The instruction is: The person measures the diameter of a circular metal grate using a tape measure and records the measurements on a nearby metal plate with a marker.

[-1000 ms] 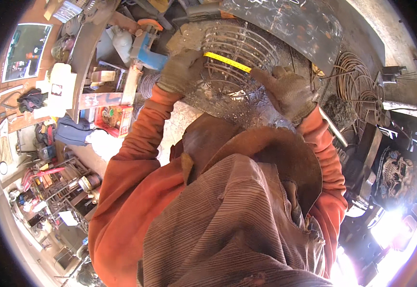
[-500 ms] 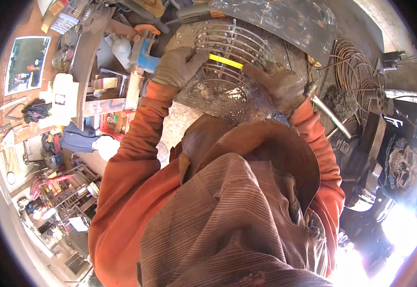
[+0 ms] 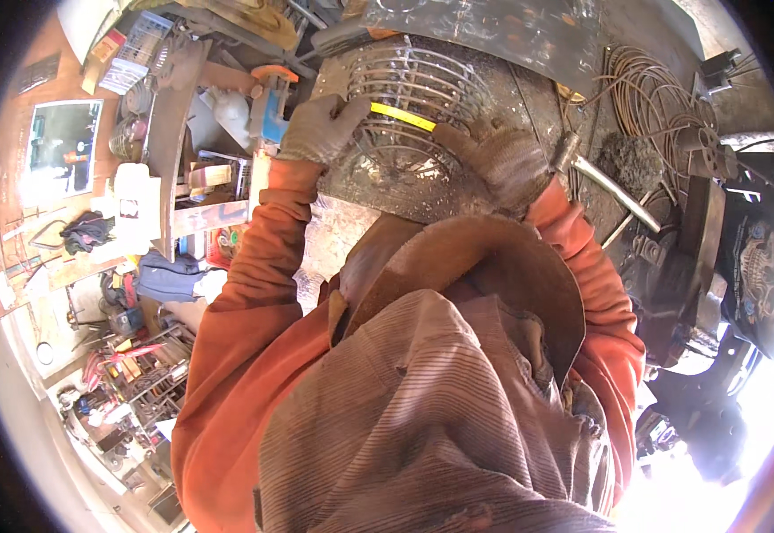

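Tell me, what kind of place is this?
It looks like a metal workshop, probably. There's a hammer, a big coil of brown wire or rod, and a yellow measuring tape held over curved metal bars.

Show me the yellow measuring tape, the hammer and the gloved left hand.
Yellow measuring tape (image 3: 403, 116): head view, middle of the strip stretched between the hands.
Hammer (image 3: 618, 194): head view, middle of its pale handle.
Gloved left hand (image 3: 319, 131): head view, back of the glove.
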Tool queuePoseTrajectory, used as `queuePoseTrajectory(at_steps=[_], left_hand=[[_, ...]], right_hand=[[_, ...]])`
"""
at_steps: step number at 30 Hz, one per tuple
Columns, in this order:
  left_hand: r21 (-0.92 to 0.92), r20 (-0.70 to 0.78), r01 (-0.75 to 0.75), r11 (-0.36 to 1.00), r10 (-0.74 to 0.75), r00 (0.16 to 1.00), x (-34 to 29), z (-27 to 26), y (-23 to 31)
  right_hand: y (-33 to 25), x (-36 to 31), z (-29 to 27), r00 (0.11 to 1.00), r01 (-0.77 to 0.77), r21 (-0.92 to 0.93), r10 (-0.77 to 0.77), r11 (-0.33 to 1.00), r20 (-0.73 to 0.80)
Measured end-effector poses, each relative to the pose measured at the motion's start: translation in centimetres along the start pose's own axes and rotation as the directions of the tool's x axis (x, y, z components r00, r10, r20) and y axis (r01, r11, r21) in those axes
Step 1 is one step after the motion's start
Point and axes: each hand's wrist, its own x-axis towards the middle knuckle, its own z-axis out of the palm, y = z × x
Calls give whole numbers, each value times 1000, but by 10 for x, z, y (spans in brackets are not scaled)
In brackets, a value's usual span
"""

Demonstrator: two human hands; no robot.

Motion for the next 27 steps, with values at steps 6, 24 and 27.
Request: queuePoseTrajectory(at_steps=[6,24,27], left_hand=[[-95,10,25,995,-25,1000,-3,0,0],[-57,-20,-3,998,1,1000,-8,0,3],[138,-285,-168,976,202,937,-13,-1,13]], right_hand=[[5,-1,-1,995,-30,0,30,1000,93],[15,-4,21,981,15,62,-3,998,-194],[16,-5,22,997,-36,123,44,992,-63]])
